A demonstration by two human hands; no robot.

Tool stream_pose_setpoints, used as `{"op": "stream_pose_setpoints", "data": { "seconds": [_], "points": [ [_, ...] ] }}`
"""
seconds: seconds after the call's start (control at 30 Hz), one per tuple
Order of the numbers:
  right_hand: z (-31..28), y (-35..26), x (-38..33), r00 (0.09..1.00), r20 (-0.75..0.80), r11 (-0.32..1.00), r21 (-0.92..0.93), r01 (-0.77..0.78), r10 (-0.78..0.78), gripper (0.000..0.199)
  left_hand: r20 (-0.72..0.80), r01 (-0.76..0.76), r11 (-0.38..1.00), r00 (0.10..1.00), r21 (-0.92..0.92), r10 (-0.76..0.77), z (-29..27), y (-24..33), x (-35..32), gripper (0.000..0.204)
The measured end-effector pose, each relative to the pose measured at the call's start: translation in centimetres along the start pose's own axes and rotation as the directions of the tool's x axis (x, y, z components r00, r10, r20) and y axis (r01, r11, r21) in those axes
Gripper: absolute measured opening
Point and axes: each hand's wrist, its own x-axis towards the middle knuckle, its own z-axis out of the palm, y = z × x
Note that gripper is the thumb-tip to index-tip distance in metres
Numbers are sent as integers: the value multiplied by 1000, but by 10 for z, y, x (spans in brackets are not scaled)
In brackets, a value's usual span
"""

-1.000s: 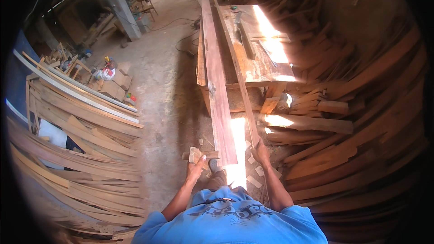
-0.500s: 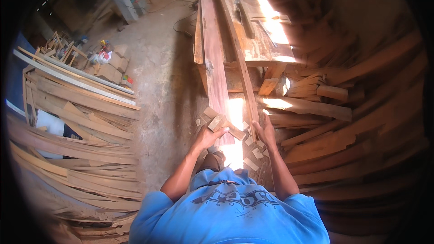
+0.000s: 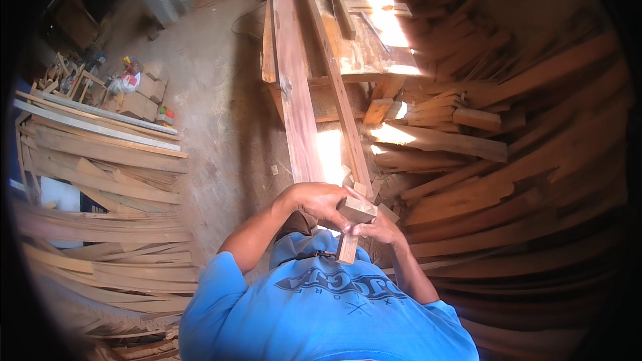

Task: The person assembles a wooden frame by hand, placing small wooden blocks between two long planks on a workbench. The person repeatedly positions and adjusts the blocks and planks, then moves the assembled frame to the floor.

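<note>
Block (image 3: 357, 210) with stick (image 3: 347, 249): this side of table (image 3: 358, 60), apart | left hand (image 3: 314, 198), right hand (image 3: 380, 228) pinching them | I judge step: adjusting block on stick; next move likely needs steady grip

A worn wooden workbench (image 3: 364, 61) carries a long reddish board (image 3: 294, 87) along its left side and a narrower strip (image 3: 340, 87) to the right of it — both jutting out past the near edge. Farther right on its top lie a short dark batten (image 3: 342, 15), a slim straight bar (image 3: 374, 32) and a crosswise slat (image 3: 381, 9). The grey floor (image 3: 214, 93) bears stacked planks (image 3: 110, 230) at left, heaped lumber (image 3: 468, 227) at right — and small pale offcuts (image 3: 274, 170) near the overhanging ends.
</note>
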Motion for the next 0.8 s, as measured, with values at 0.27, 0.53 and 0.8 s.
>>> {"op": "stream_pose_setpoints", "data": {
  "seconds": [0.27,0.53,0.8],
  "points": [
    [0,27,0,974,-163,896,438,-70,155,78,135,150,988,979,35,-153,-31,-15,24,66],
    [-10,40,-2,858,-395,684,726,74,327,60,-253,56,935,956,-351,-152,-62,-51,60,64],
    [-76,41,31,509,-859,998,-56,7,-52,29,-710,-156,721,402,-675,-577,-53,-143,87,57]
  ]
}}
